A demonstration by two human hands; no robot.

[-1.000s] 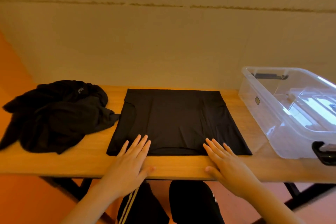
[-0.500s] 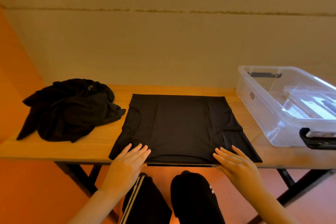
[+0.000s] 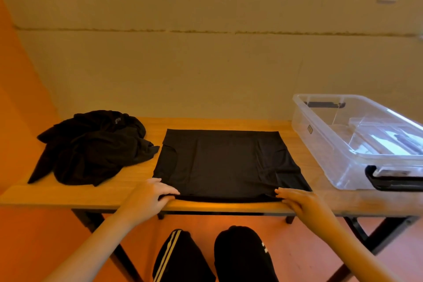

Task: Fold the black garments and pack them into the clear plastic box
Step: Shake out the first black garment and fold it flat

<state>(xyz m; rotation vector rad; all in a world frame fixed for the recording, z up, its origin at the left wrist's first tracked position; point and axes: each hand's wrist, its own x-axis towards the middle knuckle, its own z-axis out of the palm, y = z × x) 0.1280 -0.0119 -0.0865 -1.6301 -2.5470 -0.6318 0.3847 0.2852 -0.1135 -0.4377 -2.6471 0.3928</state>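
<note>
Black garment (image 3: 225,162) lies flat, part-folded, centre of wooden surface (image 3: 75,194), near hem at the front edge, prob. so both hands can take it from below. Left hand (image 3: 148,199) curls fingers over near-left hem, gripping it; right hand (image 3: 299,200) pinches near-right hem, w/ fingers on top. Unfolded black pile (image 3: 91,146) waits at left; clear plastic box (image 3: 320,144), nothing packed yet, sits at right, w/in reach for packing.

Blk garment (image 3: 226,162) (clr box (image 3: 325,144))
</note>
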